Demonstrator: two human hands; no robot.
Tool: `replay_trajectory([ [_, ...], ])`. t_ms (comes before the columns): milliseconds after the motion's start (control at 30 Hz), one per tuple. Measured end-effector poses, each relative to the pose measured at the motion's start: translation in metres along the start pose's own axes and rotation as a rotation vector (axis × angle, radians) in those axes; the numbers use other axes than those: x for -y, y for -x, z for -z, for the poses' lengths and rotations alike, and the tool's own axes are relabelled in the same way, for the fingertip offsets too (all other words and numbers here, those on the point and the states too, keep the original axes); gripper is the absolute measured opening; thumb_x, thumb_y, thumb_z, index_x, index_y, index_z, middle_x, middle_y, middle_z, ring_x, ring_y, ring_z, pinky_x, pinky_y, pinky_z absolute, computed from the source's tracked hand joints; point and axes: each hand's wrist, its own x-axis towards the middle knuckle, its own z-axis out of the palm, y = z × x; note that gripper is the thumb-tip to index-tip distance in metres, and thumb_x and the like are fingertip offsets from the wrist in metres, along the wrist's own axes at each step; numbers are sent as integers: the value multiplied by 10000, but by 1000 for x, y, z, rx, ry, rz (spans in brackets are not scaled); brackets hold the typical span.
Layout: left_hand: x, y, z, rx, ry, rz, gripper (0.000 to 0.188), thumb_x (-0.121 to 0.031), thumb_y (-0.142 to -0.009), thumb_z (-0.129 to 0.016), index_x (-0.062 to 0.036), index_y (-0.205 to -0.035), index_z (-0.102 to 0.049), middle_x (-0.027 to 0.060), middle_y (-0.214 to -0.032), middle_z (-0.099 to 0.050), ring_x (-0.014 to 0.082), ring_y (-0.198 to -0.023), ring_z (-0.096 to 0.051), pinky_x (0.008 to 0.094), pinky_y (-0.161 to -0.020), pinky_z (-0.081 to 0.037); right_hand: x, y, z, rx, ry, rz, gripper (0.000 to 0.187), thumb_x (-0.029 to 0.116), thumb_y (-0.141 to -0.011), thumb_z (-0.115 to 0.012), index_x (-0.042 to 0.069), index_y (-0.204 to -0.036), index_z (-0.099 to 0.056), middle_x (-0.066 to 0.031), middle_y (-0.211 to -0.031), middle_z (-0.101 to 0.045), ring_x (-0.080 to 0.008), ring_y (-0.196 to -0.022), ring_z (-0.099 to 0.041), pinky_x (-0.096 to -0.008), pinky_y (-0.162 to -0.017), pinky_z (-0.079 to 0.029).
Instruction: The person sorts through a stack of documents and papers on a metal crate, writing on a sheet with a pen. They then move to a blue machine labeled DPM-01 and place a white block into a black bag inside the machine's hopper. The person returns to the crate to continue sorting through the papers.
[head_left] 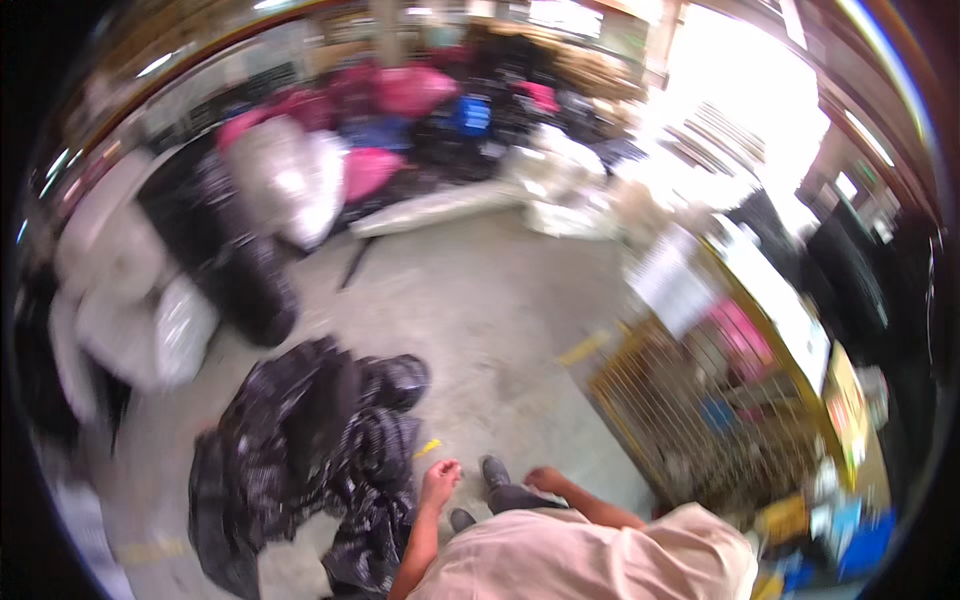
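Observation:
My left hand [440, 482] hangs in front of my body, just right of a heap of crumpled black plastic bags [290, 440] on the floor. A gap shows between that hand and the plastic. Its fingers are curled in, and nothing shows in them. To the right, my right hand [546, 480] hangs near my waist, apart from any object. Motion blur smears its fingers, so its grip cannot be made out. A small yellow strip [428, 448] lies on the floor beyond my left hand.
At my right stands a yellow-framed wire cage [720, 400] holding mixed items. Large white sacks [130, 290] and a long black bundle [220, 240] line the left. Pink bags [410, 92] and black bags pile up at the back. A long pale wrapped roll [440, 208] lies before them.

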Motion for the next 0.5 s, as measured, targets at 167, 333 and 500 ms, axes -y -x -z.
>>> replay_trajectory([
  [167,-73,1,-93,300,-221,-117,338,-194,-1019,-745,-1,-1296,-737,84,-1117,-775,151,-952,-712,312,-849,-575,57,62,80,-325,-404,-217,357,313,-996,-733,39,-1218,-784,-142,-1054,-819,-223,-984,-781,-382,-887,-600],
  [333,-143,-13,-201,479,-341,-269,369,-214,-1014,-745,0,-1315,-739,116,-1180,-784,196,-1050,-725,347,-956,-569,58,115,164,-614,-469,-188,353,300,-1024,-725,49,-1269,-765,-117,-1090,-822,-229,-990,-778,-395,-919,-600],
  [500,-215,-30,-353,654,-351,-443,386,-227,-1018,-743,-14,-1340,-733,118,-1201,-786,198,-1107,-728,357,-996,-563,16,198,259,-800,-523,-262,316,252,-1025,-755,58,-1274,-767,-103,-1124,-816,-200,-1010,-764,-360,-908,-597],
])
